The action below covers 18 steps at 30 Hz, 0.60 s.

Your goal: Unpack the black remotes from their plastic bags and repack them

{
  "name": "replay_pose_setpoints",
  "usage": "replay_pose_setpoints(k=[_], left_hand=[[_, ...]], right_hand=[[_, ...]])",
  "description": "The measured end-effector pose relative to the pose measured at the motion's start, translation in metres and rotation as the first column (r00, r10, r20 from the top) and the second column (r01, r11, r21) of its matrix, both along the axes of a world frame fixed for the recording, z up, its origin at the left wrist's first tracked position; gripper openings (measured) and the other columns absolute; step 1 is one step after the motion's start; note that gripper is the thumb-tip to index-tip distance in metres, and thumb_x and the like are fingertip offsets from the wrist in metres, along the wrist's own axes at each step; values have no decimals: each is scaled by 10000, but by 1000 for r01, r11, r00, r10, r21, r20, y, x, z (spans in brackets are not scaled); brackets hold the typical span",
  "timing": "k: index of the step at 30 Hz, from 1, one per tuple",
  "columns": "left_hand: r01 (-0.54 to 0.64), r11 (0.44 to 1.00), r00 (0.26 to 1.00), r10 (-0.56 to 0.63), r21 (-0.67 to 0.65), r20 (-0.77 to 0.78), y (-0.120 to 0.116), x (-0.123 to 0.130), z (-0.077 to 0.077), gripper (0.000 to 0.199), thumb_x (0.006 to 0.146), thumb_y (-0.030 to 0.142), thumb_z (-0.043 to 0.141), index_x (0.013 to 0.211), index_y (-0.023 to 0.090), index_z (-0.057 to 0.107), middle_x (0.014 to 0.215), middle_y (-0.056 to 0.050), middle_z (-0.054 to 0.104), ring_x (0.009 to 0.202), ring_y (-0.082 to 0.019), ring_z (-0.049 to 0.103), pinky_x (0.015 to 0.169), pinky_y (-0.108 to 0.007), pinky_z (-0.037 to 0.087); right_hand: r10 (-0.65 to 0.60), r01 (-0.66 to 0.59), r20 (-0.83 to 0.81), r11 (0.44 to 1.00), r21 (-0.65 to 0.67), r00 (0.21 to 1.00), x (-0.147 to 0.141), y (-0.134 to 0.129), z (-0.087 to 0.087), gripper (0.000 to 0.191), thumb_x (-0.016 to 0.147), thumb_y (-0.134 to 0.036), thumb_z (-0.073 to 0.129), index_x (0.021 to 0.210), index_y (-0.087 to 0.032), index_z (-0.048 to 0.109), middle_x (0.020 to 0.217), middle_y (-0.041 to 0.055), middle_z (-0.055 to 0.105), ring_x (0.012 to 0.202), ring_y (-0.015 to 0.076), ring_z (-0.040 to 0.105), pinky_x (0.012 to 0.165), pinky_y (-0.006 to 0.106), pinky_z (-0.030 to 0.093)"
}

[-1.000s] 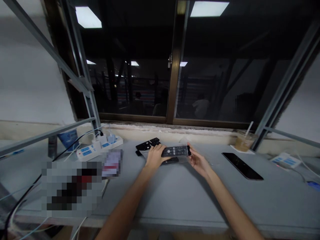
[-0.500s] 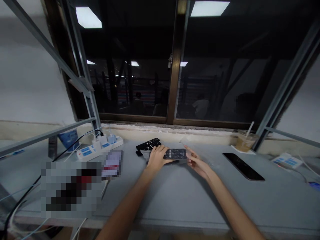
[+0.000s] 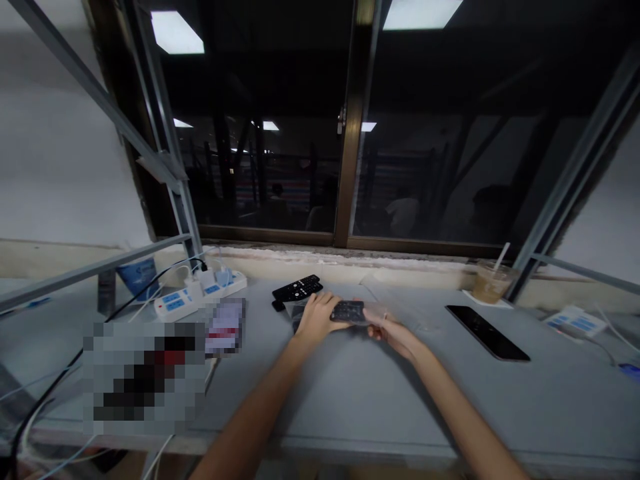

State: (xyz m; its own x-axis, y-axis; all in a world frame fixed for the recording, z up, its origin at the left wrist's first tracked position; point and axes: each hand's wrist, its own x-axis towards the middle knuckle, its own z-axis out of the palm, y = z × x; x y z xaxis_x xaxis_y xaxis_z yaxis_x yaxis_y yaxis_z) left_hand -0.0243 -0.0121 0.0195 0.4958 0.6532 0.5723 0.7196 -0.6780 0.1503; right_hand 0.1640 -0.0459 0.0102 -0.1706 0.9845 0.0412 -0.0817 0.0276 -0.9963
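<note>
A black remote control (image 3: pixel 349 311) with rows of buttons is held level above the grey table between my two hands. My left hand (image 3: pixel 316 313) is closed around its left end. At the other end, the fingers of my right hand (image 3: pixel 390 330) pinch the remote and cover its tip. Thin clear plastic (image 3: pixel 407 308) spreads beside and behind my right hand; whether it wraps the remote is hard to tell. Just behind my left hand lie black remotes (image 3: pixel 296 289), partly overlapping. Something dark under my left hand is mostly hidden.
To the left are a power strip (image 3: pixel 183 303) with plugs and cables, a blue cup (image 3: pixel 137 279) and a lit phone (image 3: pixel 225 327). A dark phone (image 3: pixel 486 332) lies right, near an iced drink cup (image 3: pixel 491 281) with a straw. A window (image 3: pixel 270 133) rises behind the table.
My right hand has slid left and covers more of the remote's right end. My left hand stays almost where it was, still gripping the remote.
</note>
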Motion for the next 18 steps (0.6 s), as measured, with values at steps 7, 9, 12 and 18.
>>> replay_pose_setpoints(k=[7, 9, 12, 18], left_hand=[[45, 999, 999, -45, -14, -12, -2, 2, 1, 331, 729, 454, 628, 940, 208, 567, 933, -26, 611, 950, -201, 542, 865, -335, 350], [57, 998, 998, -57, -18, -12, -2, 1, 2, 330, 731, 444, 629, 952, 209, 560, 941, -28, 610, 955, -202, 541, 870, -337, 353], [62, 998, 998, -63, -21, -17, -2, 1, 1, 349, 728, 443, 631, 969, 204, 550, 950, -34, 606, 959, -206, 541, 875, -341, 353], [53, 998, 998, -55, -28, -39, -1, 3, 1, 307, 734, 398, 637, 959, 211, 544, 962, -31, 602, 957, -209, 537, 863, -344, 343]], right_hand=[[-60, 60, 6, 996, 64, 998, -1, 0, 1, 481, 641, -393, 705, 1071, -196, 617, 748, 5, 611, 490, 62, 421, 430, 201, 331], [-68, 68, 0, 994, 88, 998, 0, 1, 1, 490, 634, -389, 709, 1077, -204, 611, 742, 2, 604, 486, 66, 407, 423, 205, 323], [-82, 81, 6, 992, 99, 997, 1, 2, -2, 477, 633, -385, 712, 1063, -207, 608, 676, -14, 569, 478, 64, 381, 418, 200, 308], [-124, 122, 7, 985, 122, 992, 2, 6, -6, 352, 608, -378, 727, 892, -206, 611, 566, -40, 493, 451, 70, 337, 398, 213, 255]])
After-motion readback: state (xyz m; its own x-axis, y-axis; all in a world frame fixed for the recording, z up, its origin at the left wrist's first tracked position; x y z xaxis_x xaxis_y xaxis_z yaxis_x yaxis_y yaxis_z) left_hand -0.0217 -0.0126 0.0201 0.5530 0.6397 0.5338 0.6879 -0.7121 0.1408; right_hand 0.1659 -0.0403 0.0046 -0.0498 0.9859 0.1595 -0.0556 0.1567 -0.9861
